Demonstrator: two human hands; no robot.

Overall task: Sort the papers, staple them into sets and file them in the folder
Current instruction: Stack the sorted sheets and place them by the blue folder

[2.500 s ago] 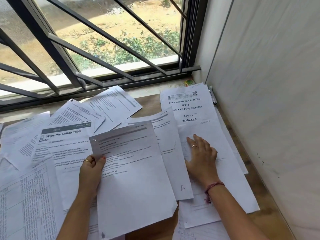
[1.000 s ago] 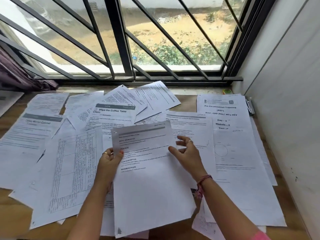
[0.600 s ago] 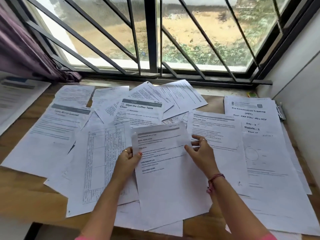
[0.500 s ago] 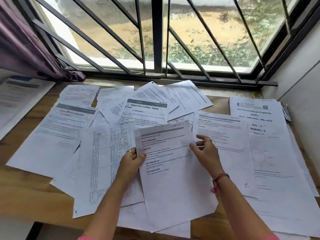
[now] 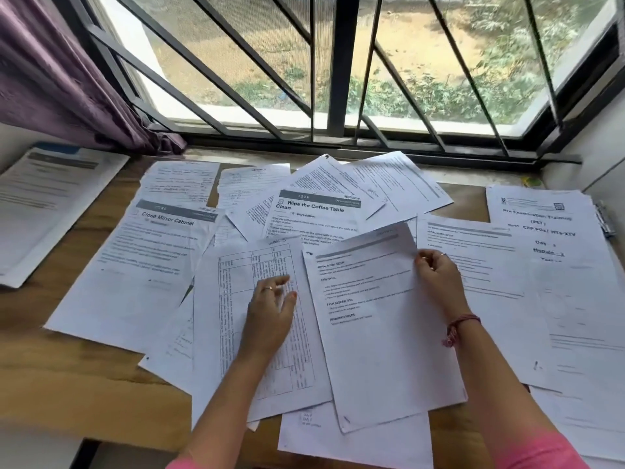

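Several white printed sheets lie scattered over a wooden table (image 5: 84,384). My right hand (image 5: 438,279) pinches the right edge of a text sheet (image 5: 378,333) with a grey header bar, held slightly lifted in the middle. My left hand (image 5: 270,309) hovers with fingers apart over a sheet with a printed grid (image 5: 236,316), holding nothing. Behind lie a "Wipe the Coffee Table Clean" sheet (image 5: 314,211) and a "Close Mirror Cabinet" sheet (image 5: 145,265). A "Pre Examination Training" sheet (image 5: 541,225) lies at the right. No stapler or folder is identifiable.
A barred window (image 5: 334,69) runs along the back. A purple curtain (image 5: 50,72) hangs at the back left. A separate stack of papers (image 5: 44,204) lies at the far left. A metal clip-like object (image 5: 605,221) sits by the white wall at the right.
My left hand has let go of the grey-header sheet and moved left over the grid sheet. My right hand now holds that sheet alone. The camera has turned left.
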